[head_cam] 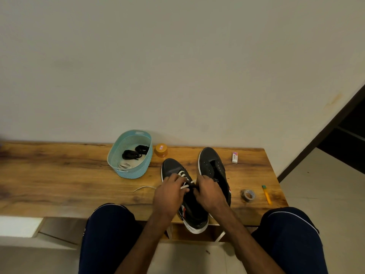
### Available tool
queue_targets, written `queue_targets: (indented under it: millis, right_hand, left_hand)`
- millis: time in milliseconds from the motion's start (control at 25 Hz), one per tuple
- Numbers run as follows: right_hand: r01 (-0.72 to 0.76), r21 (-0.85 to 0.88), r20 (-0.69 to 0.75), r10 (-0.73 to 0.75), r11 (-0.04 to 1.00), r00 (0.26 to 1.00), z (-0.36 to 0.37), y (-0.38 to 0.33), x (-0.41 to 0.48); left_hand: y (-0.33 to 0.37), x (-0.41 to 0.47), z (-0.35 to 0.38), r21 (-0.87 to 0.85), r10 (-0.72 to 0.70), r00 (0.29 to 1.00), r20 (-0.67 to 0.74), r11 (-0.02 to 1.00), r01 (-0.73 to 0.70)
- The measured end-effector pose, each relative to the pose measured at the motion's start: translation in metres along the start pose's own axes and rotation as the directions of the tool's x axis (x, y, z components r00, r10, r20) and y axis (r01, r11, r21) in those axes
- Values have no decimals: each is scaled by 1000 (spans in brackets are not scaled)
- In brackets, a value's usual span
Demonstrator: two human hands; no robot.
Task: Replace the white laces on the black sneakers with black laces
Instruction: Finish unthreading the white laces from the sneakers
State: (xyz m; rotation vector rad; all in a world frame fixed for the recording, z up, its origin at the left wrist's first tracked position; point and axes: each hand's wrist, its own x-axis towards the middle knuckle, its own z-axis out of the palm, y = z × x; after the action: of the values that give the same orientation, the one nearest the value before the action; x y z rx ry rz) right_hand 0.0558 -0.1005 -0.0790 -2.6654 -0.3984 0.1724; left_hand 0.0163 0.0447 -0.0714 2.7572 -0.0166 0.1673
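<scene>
From the head camera, the near sneaker (pixel 189 202) lies on the wooden worktop (pixel 59 175) with its long axis running away from the person, toe toward the wall and heel overhanging the front edge. It carries the white lace (pixel 183 176) across its upper eyelets. The left hand (pixel 169 194) and right hand (pixel 209 192) meet over its tongue, fingers (pixel 175 179) curled and pinched on lace strands there; which strand each holds cannot be told. A loose lace end (pixel 145 187) trails left of this sneaker. The second sneaker (pixel 212 165), unlaced, lies just right of it, toe also toward the wall. Left and behind stands a blue basket (pixel 136 171) holding black laces (pixel 135 152); an orange jar (pixel 161 150) sits behind. Right lie an eraser (pixel 234 157), tape roll (pixel 248 195) and yellow cutter (pixel 266 194).
</scene>
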Motion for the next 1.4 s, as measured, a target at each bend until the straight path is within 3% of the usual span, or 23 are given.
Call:
queue_targets:
  millis: [240,320,440,520,600,720,800,920,1000,1160,1240,1320,1360,1400]
  right_hand:
    - [-21,23,37,21,1000,999,-4,1,-3]
    - [-56,47,26,54,997,998,-5,3,-2]
    - [-85,70,13,84,994,996,-6,2,-3]
    - [-87,75,12,86,993,996,-8,1,-4]
    - [-97,69,20,96,993,995,-11,-1,-3]
    - [-100,132,26,97,986,995,-12,-3,-6]
    - [-6,121,29,3,993,1000,-7,-8,-11]
    - [165,-70,40,-162,984,986,4,-15,-8]
    - [195,-167,53,-188,966,981,10,-16,-3]
    - [209,-252,93,-191,945,977,22,-20,-2]
    - [188,-110,39,-185,976,982,29,-20,0]
    - [137,222,-46,-130,965,990,30,-23,2]
    - [84,441,-51,-69,894,996,29,-24,2]
    - [-12,653,-2,18,757,1000,23,-25,2]
  left_hand:
    - [2,9,2,167,-80,997,4,983,78]
    - [-9,9,-7,222,-116,991,-71,966,129]
    - [-37,9,-33,106,-342,891,-299,916,387]
    - [-55,7,-48,-32,-482,804,-349,863,503]
    - [-60,5,-51,-44,-514,796,-319,847,529]
    - [-54,0,-41,29,-442,876,-193,890,456]
    - [-43,-2,-29,-54,-367,930,11,929,367]
    - [-22,-10,-5,-146,-328,879,347,906,396]
    - [-12,-15,8,-119,-370,864,340,895,430]
    - [-7,-20,11,-171,-445,888,115,872,459]
    - [-8,-23,17,-154,-466,884,48,871,467]
    - [-10,-27,29,-99,-474,880,28,875,474]
    - [-11,-28,34,-82,-486,873,22,870,487]
    - [-13,-28,38,-71,-498,867,9,865,497]
